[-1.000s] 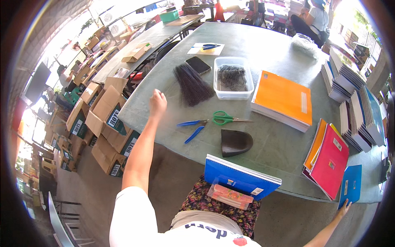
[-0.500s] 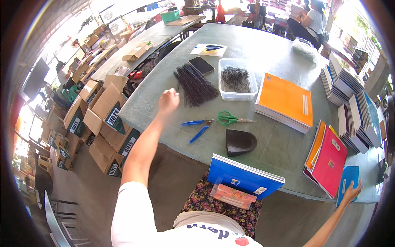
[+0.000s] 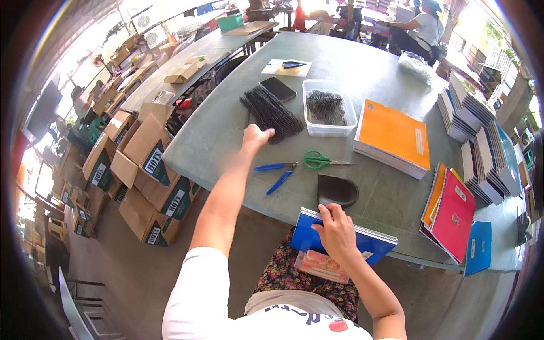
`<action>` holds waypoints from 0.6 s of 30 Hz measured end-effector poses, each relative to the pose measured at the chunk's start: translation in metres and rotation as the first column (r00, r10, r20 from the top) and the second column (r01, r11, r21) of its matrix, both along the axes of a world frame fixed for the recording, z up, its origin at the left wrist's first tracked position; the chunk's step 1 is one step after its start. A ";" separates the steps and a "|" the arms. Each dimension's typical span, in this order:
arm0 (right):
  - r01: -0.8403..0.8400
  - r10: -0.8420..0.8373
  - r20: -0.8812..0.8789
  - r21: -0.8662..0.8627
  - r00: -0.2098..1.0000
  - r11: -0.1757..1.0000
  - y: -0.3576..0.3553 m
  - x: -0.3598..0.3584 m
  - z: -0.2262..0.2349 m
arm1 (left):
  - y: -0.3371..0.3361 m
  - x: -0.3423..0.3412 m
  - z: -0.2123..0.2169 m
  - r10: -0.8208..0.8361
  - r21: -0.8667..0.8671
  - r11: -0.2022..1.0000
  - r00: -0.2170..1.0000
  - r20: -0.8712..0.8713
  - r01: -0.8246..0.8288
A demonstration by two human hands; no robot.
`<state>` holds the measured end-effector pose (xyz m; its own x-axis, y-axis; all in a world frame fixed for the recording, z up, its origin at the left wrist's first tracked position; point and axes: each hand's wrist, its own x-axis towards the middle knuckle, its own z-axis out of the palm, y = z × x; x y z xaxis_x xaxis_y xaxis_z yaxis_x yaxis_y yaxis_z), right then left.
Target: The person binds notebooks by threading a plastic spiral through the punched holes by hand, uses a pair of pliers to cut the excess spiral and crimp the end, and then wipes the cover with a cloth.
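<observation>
My left hand (image 3: 258,137) is closed at the near left edge of a pile of black spiral binding coils (image 3: 273,113); whatever its fingers pinch is hidden. My right hand (image 3: 335,229) grips the upper edge of a blue notebook (image 3: 306,232) that leans on my lap against the table edge. Below that notebook, a pink patterned pouch (image 3: 320,265) lies on my lap. Between my hands on the table are blue-handled pliers (image 3: 277,177), green-handled scissors (image 3: 317,160) and a dark rounded piece (image 3: 338,191).
A clear plastic tub (image 3: 328,129) holds more black coils, beside a black phone (image 3: 277,88). Orange notebooks (image 3: 392,136), red notebooks (image 3: 451,212), a blue booklet (image 3: 479,249) and stacked notebooks (image 3: 492,158) fill the right side. Cardboard boxes (image 3: 144,209) stand left; another person (image 3: 424,31) sits beyond.
My right hand has left the blue booklet at the far right and now grips the notebook on my lap. My left hand has moved right to the coils.
</observation>
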<state>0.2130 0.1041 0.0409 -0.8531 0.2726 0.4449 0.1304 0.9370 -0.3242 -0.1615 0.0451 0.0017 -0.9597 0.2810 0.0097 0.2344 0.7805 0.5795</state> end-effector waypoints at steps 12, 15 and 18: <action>-0.168 0.225 -0.219 0.251 0.949 0.953 -0.011 0.027 -0.021 | -0.056 -0.012 0.045 0.204 0.325 0.935 0.966 -0.158 -0.144; -0.221 0.231 -0.111 0.096 0.967 0.971 -0.008 0.030 -0.014 | -0.096 0.041 0.073 0.168 0.574 0.811 0.897 -0.409 0.110; -0.189 0.180 -0.110 -0.081 0.978 0.979 -0.019 0.014 -0.003 | -0.156 0.075 0.109 0.067 0.937 0.348 0.996 -0.065 0.038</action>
<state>0.2272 0.0852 0.0384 -0.8443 0.1581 0.5121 -0.0797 0.9079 -0.4116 -0.0868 -0.1111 0.1108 -0.9440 0.0243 0.3292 0.3125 -0.2548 0.9151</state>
